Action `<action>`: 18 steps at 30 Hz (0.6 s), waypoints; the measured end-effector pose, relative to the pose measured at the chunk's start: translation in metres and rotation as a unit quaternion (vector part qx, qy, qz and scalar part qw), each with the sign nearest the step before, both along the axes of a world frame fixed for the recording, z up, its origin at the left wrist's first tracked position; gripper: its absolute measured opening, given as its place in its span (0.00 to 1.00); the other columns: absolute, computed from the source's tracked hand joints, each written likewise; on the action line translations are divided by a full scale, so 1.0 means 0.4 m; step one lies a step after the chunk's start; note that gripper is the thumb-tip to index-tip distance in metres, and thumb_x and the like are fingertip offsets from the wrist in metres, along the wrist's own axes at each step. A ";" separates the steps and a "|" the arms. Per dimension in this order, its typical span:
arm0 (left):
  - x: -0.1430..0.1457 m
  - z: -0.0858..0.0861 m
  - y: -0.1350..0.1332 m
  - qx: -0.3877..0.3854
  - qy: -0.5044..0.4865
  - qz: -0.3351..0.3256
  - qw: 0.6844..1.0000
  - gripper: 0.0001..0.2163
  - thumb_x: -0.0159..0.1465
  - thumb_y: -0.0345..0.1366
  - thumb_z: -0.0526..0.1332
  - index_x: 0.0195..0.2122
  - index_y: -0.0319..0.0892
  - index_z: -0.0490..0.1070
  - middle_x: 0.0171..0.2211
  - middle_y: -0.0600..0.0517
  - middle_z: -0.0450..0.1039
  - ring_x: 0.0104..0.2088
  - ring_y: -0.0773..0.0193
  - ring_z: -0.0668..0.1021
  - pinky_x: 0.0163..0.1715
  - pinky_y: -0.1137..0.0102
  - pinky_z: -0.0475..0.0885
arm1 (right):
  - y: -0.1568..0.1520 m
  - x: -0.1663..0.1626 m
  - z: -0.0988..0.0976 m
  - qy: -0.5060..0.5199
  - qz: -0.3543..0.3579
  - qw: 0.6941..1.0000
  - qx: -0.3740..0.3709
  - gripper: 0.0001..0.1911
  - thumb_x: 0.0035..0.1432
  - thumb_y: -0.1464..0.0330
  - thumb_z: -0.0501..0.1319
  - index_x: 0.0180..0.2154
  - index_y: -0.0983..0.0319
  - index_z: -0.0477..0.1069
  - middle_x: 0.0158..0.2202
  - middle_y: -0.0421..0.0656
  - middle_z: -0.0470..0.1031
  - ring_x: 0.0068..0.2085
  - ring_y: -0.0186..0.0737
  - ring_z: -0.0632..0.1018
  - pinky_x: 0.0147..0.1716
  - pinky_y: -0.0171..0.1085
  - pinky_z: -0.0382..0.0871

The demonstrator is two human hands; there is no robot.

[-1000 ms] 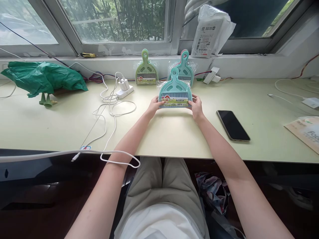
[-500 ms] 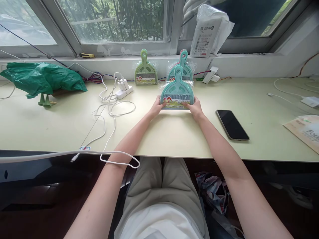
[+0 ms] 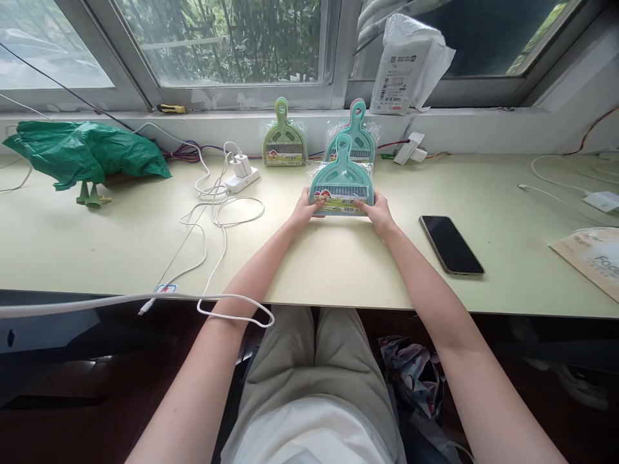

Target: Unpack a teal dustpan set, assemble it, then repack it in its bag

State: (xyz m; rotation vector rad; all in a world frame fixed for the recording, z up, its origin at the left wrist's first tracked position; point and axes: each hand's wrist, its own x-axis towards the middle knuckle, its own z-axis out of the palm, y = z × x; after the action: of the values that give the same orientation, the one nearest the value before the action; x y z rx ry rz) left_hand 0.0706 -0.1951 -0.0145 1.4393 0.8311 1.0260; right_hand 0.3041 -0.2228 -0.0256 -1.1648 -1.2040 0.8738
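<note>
A turquoise mini dustpan and brush set (image 3: 342, 174), in clear wrap with a printed label, is held upright between both hands. My left hand (image 3: 305, 209) grips its lower left corner, thumb across the label. On the lower right corner my right hand (image 3: 380, 211) is closed the same way, fingers mostly hidden behind. Just behind leans another turquoise dustpan set (image 3: 358, 125) against the wall, with a reddish edge showing behind it. Farther left, a green dustpan set (image 3: 284, 135) also leans on the wall.
A black phone (image 3: 451, 245) lies right of my hands. White cables (image 3: 213, 209) and a power strip (image 3: 242, 179) spread to the left, near a green plastic bag (image 3: 87, 151). A wrapped package (image 3: 403, 67) and a yellow cutter (image 3: 171, 109) rest on the sill.
The held turquoise dustpan set has tilted slightly, its handle a little lower and to the left. Both hands keep their grip.
</note>
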 end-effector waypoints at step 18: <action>-0.021 0.021 0.010 0.013 0.021 0.069 0.997 0.18 0.61 0.46 0.65 0.47 0.44 0.66 0.41 0.49 0.77 0.39 0.60 0.80 0.36 0.68 0.77 | -0.021 -0.007 0.024 0.005 0.070 0.998 0.009 0.41 0.37 0.43 0.72 0.50 0.57 0.72 0.48 0.47 0.79 0.50 0.51 0.78 0.52 0.53 0.74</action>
State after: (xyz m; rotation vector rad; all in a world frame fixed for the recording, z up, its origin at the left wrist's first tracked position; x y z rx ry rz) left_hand 0.0621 -0.1911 -0.0060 1.4458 0.9611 1.1180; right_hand 0.3014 -0.2312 -0.0160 -1.0711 -1.2941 0.9705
